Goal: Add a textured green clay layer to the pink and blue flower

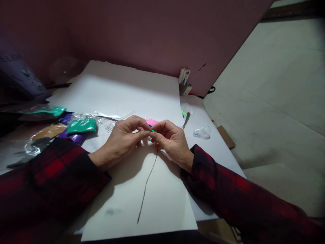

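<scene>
My left hand [124,137] and my right hand [174,140] meet over a white sheet of paper [165,200], fingertips pinched close together. Between the tips shows a sliver of a small green piece of clay [153,130], mostly covered by the fingers. Just beyond them lies a bumpy pink patch [151,121], with a bit of blue at its lower edge, partly hidden by my hands. A thin dark line [146,189] runs down the paper from below my right hand; whether it is drawn or a strand I cannot tell.
At left lie a green packet [81,126], purple packet [76,138] and brown packet [49,131]. Large white sheets [122,89] lean behind. A grey-handled tool [186,119], a clear plastic piece [202,132] and a pen holder [185,81] are right. The table edge [224,152] borders the floor.
</scene>
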### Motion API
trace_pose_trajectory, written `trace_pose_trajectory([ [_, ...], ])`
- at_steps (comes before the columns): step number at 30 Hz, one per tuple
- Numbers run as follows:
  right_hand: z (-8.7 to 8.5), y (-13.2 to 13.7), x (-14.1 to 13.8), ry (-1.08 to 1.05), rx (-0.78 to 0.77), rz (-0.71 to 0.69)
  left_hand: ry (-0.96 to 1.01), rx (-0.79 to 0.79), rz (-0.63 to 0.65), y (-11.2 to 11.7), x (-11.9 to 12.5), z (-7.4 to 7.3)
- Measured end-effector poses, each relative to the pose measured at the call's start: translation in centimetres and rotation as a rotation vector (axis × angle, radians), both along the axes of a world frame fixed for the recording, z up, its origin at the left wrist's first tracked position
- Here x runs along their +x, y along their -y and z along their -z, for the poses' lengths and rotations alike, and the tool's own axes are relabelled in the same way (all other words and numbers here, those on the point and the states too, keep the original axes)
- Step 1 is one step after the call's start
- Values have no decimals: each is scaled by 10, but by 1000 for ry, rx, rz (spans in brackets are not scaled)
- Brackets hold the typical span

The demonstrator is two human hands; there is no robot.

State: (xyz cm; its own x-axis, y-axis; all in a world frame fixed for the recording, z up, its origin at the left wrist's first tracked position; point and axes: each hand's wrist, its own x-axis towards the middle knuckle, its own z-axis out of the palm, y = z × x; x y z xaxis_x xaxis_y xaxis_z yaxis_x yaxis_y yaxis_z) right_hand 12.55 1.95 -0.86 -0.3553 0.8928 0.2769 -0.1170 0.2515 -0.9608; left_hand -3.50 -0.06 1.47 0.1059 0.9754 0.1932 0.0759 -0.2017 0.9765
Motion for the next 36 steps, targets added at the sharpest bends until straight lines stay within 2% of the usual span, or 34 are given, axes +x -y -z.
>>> trace_pose_trajectory([
  [5,3,-1,0,-15,-1,20,70,-77,-12,3,3,-2],
  [8,1,0,0,-11,9,37,113,-109,25,3,4,-3],
  [16,-2,0,1,38,0,33,-30,-93,-80,3,4,-6],
  [20,0,-1,1,45,24,51,-38,-74,-65,3,3,-4],
  [24,0,0,1,22,34,78,39,-116,-24,4,4,-4],
  [28,-2,1,0,50,45,97,-5,-142,-30,5,4,-5],
  [32,-4,-1,-2,5,34,198,29,-140,-71,3,3,-3],
  [36,-5,-5,-2,-49,-43,328,130,-96,-212,-2,0,2],
])
